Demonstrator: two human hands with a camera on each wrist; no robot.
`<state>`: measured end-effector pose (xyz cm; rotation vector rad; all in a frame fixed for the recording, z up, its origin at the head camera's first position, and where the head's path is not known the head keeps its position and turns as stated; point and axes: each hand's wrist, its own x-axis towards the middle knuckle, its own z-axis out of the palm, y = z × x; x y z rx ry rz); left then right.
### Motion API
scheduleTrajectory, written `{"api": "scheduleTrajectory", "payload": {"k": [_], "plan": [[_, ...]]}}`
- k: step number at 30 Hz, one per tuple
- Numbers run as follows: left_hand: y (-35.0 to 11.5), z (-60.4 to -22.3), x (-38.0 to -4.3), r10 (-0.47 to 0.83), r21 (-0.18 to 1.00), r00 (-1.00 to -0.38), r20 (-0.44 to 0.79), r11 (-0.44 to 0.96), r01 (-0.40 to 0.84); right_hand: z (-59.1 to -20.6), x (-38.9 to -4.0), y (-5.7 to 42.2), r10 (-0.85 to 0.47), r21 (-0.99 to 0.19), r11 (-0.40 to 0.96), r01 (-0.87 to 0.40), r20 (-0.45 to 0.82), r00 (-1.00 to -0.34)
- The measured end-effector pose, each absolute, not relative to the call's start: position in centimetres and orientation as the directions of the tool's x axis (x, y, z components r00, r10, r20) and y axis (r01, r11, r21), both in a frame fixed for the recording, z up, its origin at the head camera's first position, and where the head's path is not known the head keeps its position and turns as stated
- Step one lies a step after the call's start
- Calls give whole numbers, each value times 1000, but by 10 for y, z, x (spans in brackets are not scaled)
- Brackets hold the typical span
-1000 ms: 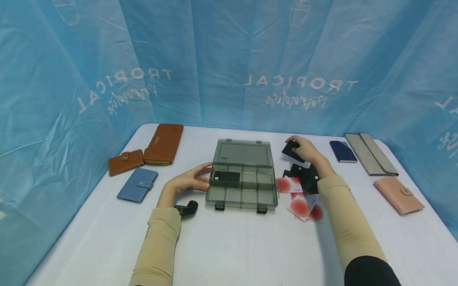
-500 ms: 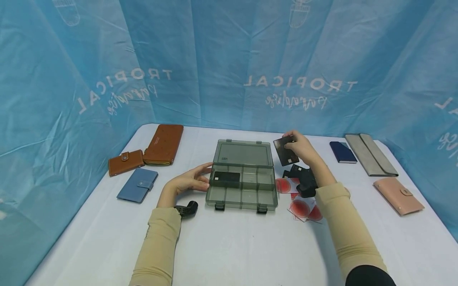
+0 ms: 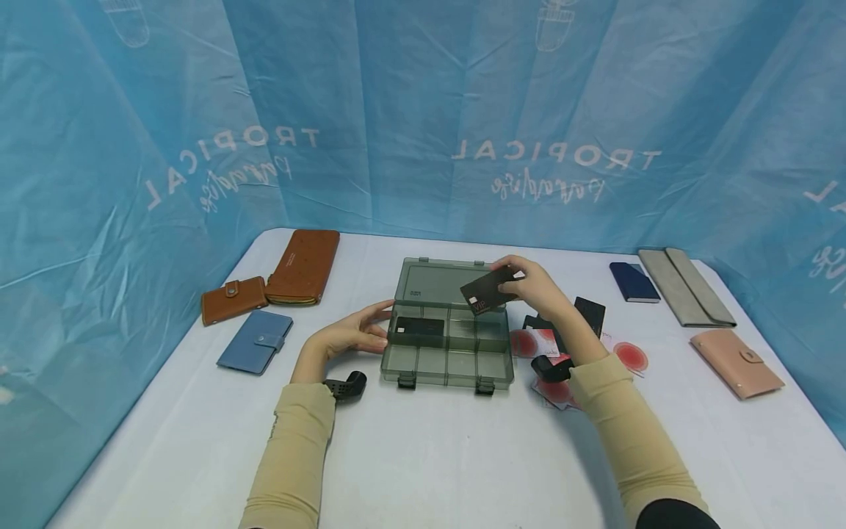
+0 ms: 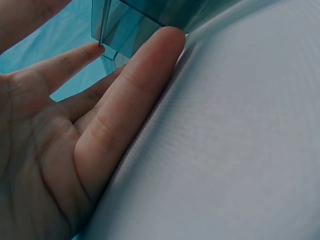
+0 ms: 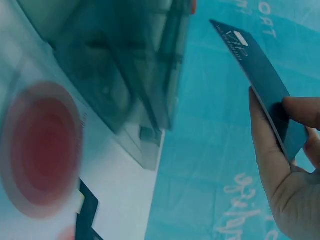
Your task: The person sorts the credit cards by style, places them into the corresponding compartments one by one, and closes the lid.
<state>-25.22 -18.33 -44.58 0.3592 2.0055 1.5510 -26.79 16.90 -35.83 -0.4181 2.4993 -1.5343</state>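
My right hand (image 3: 534, 283) pinches a black VIP card (image 3: 481, 292) between thumb and fingers, above the lid of the clear grey-green divided box (image 3: 464, 364). In the right wrist view the card (image 5: 262, 70) is tilted, with "VIP" printed near its far end. The box lies with its lid folded back, and one black card (image 3: 428, 328) rests in its upper left part. At the box's left side, my left hand (image 3: 350, 330) touches the wall with extended fingers, as the left wrist view also shows.
Right of the box lie loose red-and-white cards (image 3: 543, 343) and black cards (image 3: 591, 314). Brown wallets (image 3: 304, 264) and a blue wallet (image 3: 254, 343) lie at left. A navy holder (image 3: 633, 281), grey pouch (image 3: 687, 286) and pink wallet (image 3: 736, 361) lie at right.
My right hand has moved left with the black card, from beside the box to over its lid, and the card has turned to show its printing. The left hand stays put.
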Motion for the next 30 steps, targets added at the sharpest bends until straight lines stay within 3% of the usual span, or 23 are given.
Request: {"api": "scheduleTrajectory", "payload": {"k": [8,14,19,24,30], "plan": [[-182,-446,-251,552,954,-792,-262,273,-125,-375,-257,157,-365,-787,581,-210,-22,-931],[-183,-447,-251,556,958,-792,-254,258,-126,-388,-255,154,-472,-666,677,-315,-64,-879],[-182,-447,-251,554,957,-791,-257,262,-127,-392,-251,151,-537,-475,749,-461,-27,-843],[-182,-446,-251,551,956,-795,-254,267,-120,-393,-248,150,-599,-233,763,-602,91,-795],[-182,-444,-251,548,956,-797,-254,269,-120,-397,-245,149,-635,9,768,-641,149,-758]]}}
